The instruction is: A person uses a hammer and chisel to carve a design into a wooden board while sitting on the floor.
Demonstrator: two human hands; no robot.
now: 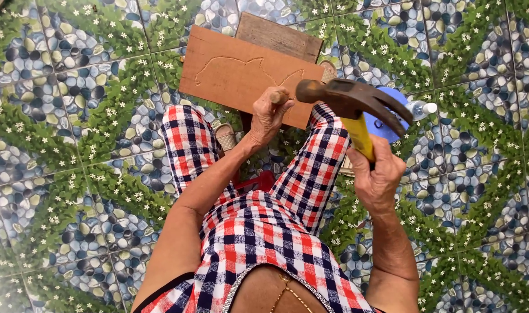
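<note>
A brown wooden board (235, 72) with a carved outline lies on the tiled floor in front of my knees. My left hand (268, 116) grips a wooden-handled chisel (277, 96) held against the board's near edge. My right hand (375, 173) holds a claw hammer (348, 101) by its yellow handle, its dark head raised just right of the chisel's top. My legs in red, white and navy checked trousers frame the board.
A second wooden plank (279, 36) lies behind the board. A blue object (386, 127) and a clear plastic bottle (420, 108) sit to the right under the hammer. A sandal (225, 137) shows between my knees. The floor has a pebble-and-leaf tile pattern.
</note>
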